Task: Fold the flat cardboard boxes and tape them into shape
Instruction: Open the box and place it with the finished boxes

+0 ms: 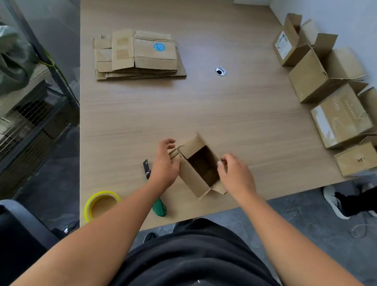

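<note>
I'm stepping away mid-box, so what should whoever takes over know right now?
Left hand rests against the left flap of the small box; right hand grips its right rim.
It stands opened and untaped near the front edge of the table; tape roll and knife lie to its left.
Done: a row of shaped boxes along the right edge.
Left: close its flaps, tape it, then the flat stack.

A small brown cardboard box (193, 179) stands squared up near the front edge of the light wooden table (234, 115), its top open and flaps sticking out. A stack of flattened brown cardboard boxes (139, 57) lies far left. A yellow roll of tape (89, 205) lies flat at the near left corner — a row of folded brown boxes (311, 79), flaps open, lines the right edge.
</note>
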The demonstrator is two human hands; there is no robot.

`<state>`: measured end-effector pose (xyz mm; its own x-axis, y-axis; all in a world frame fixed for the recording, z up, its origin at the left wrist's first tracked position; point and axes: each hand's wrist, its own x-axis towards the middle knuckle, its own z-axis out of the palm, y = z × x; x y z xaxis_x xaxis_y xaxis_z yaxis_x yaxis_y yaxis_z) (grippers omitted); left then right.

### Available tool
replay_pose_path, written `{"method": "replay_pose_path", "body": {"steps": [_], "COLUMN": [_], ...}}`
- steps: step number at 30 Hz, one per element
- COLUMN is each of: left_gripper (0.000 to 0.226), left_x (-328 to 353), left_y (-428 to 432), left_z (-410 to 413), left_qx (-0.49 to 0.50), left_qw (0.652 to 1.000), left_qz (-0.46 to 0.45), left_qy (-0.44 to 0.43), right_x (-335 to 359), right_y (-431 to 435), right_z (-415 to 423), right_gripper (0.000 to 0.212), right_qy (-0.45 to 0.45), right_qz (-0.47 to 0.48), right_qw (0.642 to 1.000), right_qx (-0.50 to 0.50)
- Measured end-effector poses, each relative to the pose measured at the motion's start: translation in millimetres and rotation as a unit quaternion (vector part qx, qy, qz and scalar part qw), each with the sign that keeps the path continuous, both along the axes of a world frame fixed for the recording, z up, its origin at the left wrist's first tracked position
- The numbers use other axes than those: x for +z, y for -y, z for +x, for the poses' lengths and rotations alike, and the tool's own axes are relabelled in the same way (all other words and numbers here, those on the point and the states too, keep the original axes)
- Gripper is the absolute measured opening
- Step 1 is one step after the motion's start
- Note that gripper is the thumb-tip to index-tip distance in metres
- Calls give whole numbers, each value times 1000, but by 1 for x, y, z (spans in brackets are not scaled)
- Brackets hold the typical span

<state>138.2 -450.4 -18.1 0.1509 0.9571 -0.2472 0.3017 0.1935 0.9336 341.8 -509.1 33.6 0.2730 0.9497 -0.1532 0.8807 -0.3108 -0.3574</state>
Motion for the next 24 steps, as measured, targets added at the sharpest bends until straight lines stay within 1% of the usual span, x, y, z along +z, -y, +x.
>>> {"method": "replay_pose_path", "body": {"steps": [1, 2, 3, 4, 5, 6, 7, 9, 10, 11, 12, 13, 14, 15, 16, 17, 18, 20, 21, 23, 24], "left_gripper": [43, 42, 42, 40, 37, 38, 42, 56, 62, 67, 70, 73, 75, 75, 71, 66, 62, 55, 53, 53, 56], "left_x": [-3, -5, -6, -6, -6, -6, -7, -8, -7, -6, -5, -5, -6, -9, -14, -19, -22, -23, -21, -15, -10], "left_y": [2, 2, 0, -3, -6, -9, -11, -12, -13, -15, -18, -23, -29, -33, -36, -39, -41, -47, -51, -55, -53], "left_z": [-1, -1, 0, 1, 3, 4, 4, 4, 6, 7, 9, 10, 11, 12, 12, 12, 12, 12, 11, 12, 14], "left_qx": [-32, -68, -112, -169, -222, -256, -267, -247, -230, -213, -199, -190, -188, -193, -200, -207, -213, -212, -212, -215, -199], "left_qw": [991, 967, 938, 914, 895, 882, 878, 887, 898, 910, 917, 918, 910, 896, 883, 875, 877, 901, 910, 918, 928], "left_qz": [77, 159, 223, 254, 261, 254, 243, 231, 225, 214, 198, 180, 163, 150, 145, 142, 133, 94, 77, 58, 50], "left_qy": [-101, -188, -241, -269, -287, -302, -314, -314, -299, -284, -282, -299, -332, -370, -399, -413, -410, -366, -348, -329, -310], "right_x": [1, 0, 0, -2, -4, -9, -15, -25, -29, -33, -36, -38, -41, -44, -48, -51, -53, -57, -59, -62, -63], "right_y": [-2, -3, -3, -3, -1, 1, 3, 6, 7, 7, 8, 9, 10, 11, 13, 15, 16, 16, 17, 16, 15], "right_z": [1, 2, 3, 4, 5, 6, 7, 7, 7, 7, 7, 7, 6, 7, 7, 8, 8, 8, 6, 4, 4], "right_gripper": [24, 26, 32, 39, 47, 52, 51, 40, 39, 48, 64, 81, 95, 104, 108, 109, 108, 99, 92, 79, 72], "right_qy": [-21, -45, -65, -79, -81, -73, -58, -35, -23, 0, 31, 59, 79, 87, 77, 42, -7, -106, -139, -188, -204], "right_qz": [3, 9, 19, 29, 35, 31, 17, -5, -8, -10, -19, -38, -64, -94, -123, -144, -154, -145, -134, -106, -88], "right_qw": [1000, 999, 997, 996, 996, 997, 998, 997, 998, 999, 998, 996, 992, 988, 984, 983, 984, 982, 980, 976, 975], "right_qx": [-9, -19, -27, -25, -13, 9, 35, 65, 60, 53, 52, 57, 71, 90, 105, 105, 92, 59, 49, 31, 15]}}
